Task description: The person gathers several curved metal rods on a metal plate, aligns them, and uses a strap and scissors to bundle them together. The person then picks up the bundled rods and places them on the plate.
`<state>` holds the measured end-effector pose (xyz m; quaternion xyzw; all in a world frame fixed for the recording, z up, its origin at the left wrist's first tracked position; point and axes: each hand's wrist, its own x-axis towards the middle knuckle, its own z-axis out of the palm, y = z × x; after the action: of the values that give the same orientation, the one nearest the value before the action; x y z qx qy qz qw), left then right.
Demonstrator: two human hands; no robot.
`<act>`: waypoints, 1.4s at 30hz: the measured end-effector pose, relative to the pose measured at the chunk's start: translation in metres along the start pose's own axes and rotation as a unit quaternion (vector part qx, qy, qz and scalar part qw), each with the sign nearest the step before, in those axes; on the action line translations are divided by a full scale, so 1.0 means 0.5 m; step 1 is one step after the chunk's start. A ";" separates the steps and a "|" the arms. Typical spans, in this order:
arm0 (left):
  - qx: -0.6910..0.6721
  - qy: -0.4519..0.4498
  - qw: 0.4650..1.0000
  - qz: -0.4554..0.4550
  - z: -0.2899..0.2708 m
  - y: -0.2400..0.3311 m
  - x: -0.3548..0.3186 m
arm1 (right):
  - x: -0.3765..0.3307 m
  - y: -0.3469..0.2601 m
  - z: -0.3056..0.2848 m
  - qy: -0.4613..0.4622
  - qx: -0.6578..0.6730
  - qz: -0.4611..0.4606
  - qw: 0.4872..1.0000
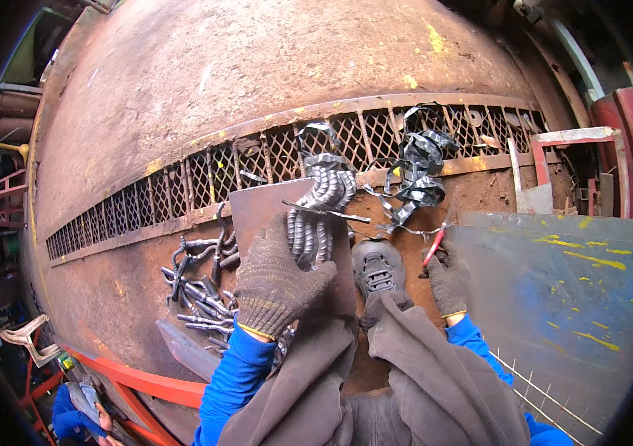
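My left hand (278, 279), in a dark knit glove, curls against the lower left side of a bundle of ribbed, bent metal rods (324, 193), its thumb below the bundle. The bundle lies over a brownish flat metal plate (264, 199) by my left leg. A thin dark metal strap (331, 213) crosses the rods, one end sticking out to the right. My right hand (448, 284), gloved too, is closed around red-handled cutters (436, 244), whose jaws point up toward a loose strap end. What lies under my left palm is hidden.
Crumpled dark strapping (422, 175) is heaped on the floor grate (257, 160). Loose ribbed rods (201, 297) lie at left. A painted metal sheet (562, 275) is at right, a red steel frame (156, 380) at lower left. Another person (82, 409) is beyond it.
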<state>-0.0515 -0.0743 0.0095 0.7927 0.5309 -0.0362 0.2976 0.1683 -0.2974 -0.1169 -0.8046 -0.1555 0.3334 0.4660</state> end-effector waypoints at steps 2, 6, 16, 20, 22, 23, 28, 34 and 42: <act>-0.016 0.004 1.000 -0.011 -0.011 0.013 -0.002 | -0.017 0.025 -0.001 0.019 0.012 -0.042 0.999; -0.022 0.023 1.000 -0.001 -0.010 0.017 -0.001 | -0.080 0.063 -0.031 0.013 -0.058 -0.040 0.997; -0.390 -0.087 0.908 -0.126 -0.064 -0.057 0.006 | -0.150 0.162 -0.112 -0.066 -0.307 0.180 0.932; -0.628 0.005 0.767 -0.131 -0.008 -0.145 -0.022 | -0.146 0.131 -0.119 -0.088 -0.318 0.182 0.926; -0.598 0.104 0.792 -0.062 0.044 -0.247 -0.046 | -0.133 0.120 -0.109 -0.110 -0.329 0.167 0.923; -0.564 0.142 0.813 -0.034 0.071 -0.296 -0.057 | -0.129 0.118 -0.106 -0.114 -0.333 0.162 0.922; -0.796 0.089 0.597 -0.041 0.063 -0.304 -0.035 | -0.141 0.123 -0.109 -0.096 -0.352 0.161 0.917; -0.965 -0.144 0.218 0.034 -0.033 -0.153 -0.018 | -0.143 0.125 -0.110 -0.102 -0.378 0.149 0.908; -0.927 0.056 0.370 0.024 -0.059 -0.167 -0.016 | -0.143 0.127 -0.111 -0.101 -0.400 0.148 0.899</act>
<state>-0.1347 -0.0443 0.0008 0.0325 0.2278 0.5305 0.8159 0.1500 -0.4062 -0.1240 -0.8988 -0.2012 0.3881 0.0323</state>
